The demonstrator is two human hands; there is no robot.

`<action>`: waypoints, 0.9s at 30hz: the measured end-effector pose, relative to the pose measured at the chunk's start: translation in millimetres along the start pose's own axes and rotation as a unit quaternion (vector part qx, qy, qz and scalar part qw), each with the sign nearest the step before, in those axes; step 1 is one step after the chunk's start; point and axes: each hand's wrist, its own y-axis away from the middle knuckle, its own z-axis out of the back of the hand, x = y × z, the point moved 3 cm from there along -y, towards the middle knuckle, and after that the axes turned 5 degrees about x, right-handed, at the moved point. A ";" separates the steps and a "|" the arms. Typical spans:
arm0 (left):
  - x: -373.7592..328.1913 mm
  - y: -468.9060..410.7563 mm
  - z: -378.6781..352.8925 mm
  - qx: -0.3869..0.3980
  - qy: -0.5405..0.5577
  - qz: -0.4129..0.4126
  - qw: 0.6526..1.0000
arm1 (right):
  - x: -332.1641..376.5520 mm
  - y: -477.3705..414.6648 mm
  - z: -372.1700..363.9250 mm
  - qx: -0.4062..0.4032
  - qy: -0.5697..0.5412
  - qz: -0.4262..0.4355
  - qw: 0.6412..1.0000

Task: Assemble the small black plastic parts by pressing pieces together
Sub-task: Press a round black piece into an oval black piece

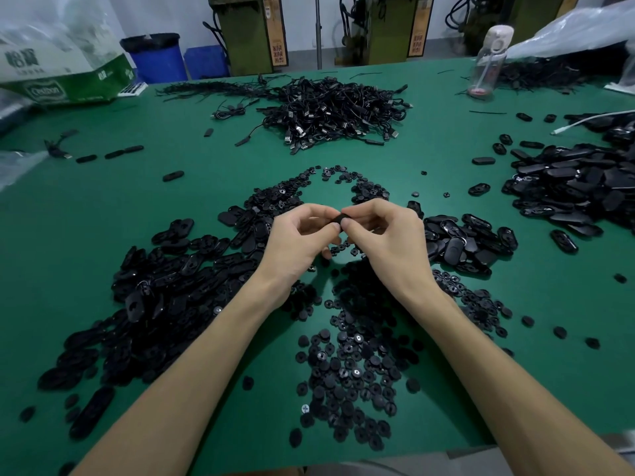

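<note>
I am pinching one small black part between the fingertips of my left hand and right hand, raised above the green table for pressing, while the round pieces and oval shells are lying near my wrists.

The counter lies bare across its left middle, a wide lane between the near-left pile of oval shells and the far-left bag (a few stray shells dot it). A green strip runs between the far cable heap and the round pieces scattered from middle to near edge. The left grip and right grip, pinching a small black part, fill the middle. At right, a narrow channel separates a small shell pile from the big shell heap; a bottle stands far right.
</note>
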 end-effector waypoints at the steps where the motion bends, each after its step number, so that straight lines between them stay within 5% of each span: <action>1: 0.5 -0.4 -0.3 0.000 -0.002 0.004 1.000 | 0.3 0.4 -0.8 0.003 0.002 0.003 1.000; 27: -0.8 -0.3 6.1 0.035 0.069 0.015 0.997 | 2.0 4.0 -1.0 -0.027 -0.008 0.025 0.999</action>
